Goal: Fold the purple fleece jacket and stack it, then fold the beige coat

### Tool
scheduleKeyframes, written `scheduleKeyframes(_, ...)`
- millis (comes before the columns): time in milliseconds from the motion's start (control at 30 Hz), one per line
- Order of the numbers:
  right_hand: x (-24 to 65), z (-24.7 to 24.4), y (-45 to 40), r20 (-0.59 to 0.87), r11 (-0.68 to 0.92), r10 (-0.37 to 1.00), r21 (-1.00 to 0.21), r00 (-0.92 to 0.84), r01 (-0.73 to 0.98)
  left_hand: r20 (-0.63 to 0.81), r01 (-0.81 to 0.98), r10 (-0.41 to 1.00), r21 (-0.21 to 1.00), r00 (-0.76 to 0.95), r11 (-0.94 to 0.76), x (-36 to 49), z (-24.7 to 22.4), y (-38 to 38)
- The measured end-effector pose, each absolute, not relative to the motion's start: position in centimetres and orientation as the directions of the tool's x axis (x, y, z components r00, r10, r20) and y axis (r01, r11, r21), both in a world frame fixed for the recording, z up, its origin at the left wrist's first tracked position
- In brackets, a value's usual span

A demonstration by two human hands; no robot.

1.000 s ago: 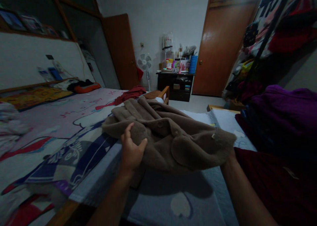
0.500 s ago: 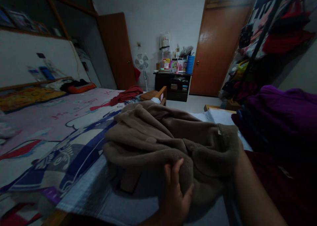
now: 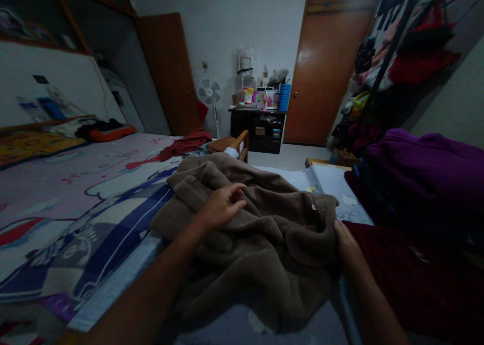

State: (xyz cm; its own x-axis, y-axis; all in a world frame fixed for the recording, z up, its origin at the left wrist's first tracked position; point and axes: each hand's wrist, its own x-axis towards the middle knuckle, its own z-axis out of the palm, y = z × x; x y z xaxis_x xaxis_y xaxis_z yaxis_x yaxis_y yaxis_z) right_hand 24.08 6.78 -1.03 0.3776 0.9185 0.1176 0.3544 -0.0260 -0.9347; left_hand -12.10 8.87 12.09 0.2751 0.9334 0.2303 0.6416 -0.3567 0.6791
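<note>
A brown fleecy jacket point(image 3: 257, 264) lies rumpled across the light blue bed sheet point(image 3: 117, 279), with a small pale label near its right end. My left hand point(image 3: 225, 204) is over the jacket's middle, thumb and fingers apart, and nothing is gripped in it. Whether its fingertips touch the cloth I cannot tell. At the right end, beside the label, my right hand point(image 3: 343, 236) grips the jacket's edge; its thumb shows while most of its fingers are hidden by the cloth.
A dark red garment point(image 3: 408, 264) lies to the right, below a pile topped by a purple cloth point(image 3: 446, 168). A blue patterned cloth point(image 3: 83, 249) spreads at left. Farther back are a red-brown cloth point(image 3: 185, 143), a wooden bed rail point(image 3: 242, 142), a fan point(image 3: 209, 93) and a black cabinet point(image 3: 257, 128).
My left hand has let go of the jacket's near edge and moved up and left over its middle. The near part of the jacket now spreads closer to me, covering a dark flat object on the sheet.
</note>
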Motion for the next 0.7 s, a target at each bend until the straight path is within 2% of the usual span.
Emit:
scheduleKeyframes(67, 23.3, -1.7, 4.4, -0.001, -0.102, 0.933, -0.960, 0.359, 0.262, 0.307, 0.864, 0.938, 0.417, 0.158, -0.282, -14.6, 12.3, 12.4)
scheduleKeyframes(133, 22.7, -2.3, 2.3, 0.049, -0.060, 0.951, -0.940, 0.306, 0.336, 0.237, 0.974, 0.970, 0.202, 0.053, -0.103, -16.8, 11.6, 15.5)
scheduleKeyframes(200, 22.3, -2.9, 0.8, 0.133, 0.003, 0.956, -0.897, 0.263, 0.442, 0.142, 0.998, 0.990, 0.070, -0.013, 0.003, -18.6, 10.6, 17.9)
scheduleKeyframes(267, 22.3, -3.3, 0.2, 0.178, 0.038, 0.956, -0.865, 0.235, 0.501, 0.130, 0.999, 0.991, 0.002, -0.043, 0.044, -19.7, 9.7, 19.5)
scheduleKeyframes(367, 22.6, -3.0, 0.8, 0.208, 0.044, 0.933, -0.876, 0.293, 0.480, 0.165, 0.999, 0.986, 0.007, 0.029, -0.031, -20.4, 8.8, 20.7)
scheduleKeyframes(433, 22.7, -2.0, 1.8, 0.214, 0.045, 0.910, -0.902, 0.354, 0.430, 0.153, 0.992, 0.984, 0.075, 0.093, -0.106, -20.4, 8.6, 21.0)
scheduleKeyframes(533, 22.5, 0.7, 3.7, 0.227, 0.061, 0.888, -0.920, 0.400, 0.387, 0.153, 0.980, 0.983, 0.153, 0.105, -0.129, -19.9, 8.9, 20.8)
scheduleKeyframes(700, 22.0, 5.6, 8.4, 0.404, 0.194, 0.793, -0.877, 0.457, 0.438, 0.243, 0.956, 0.964, 0.239, 0.108, -0.168, -17.3, 11.1, 18.4)
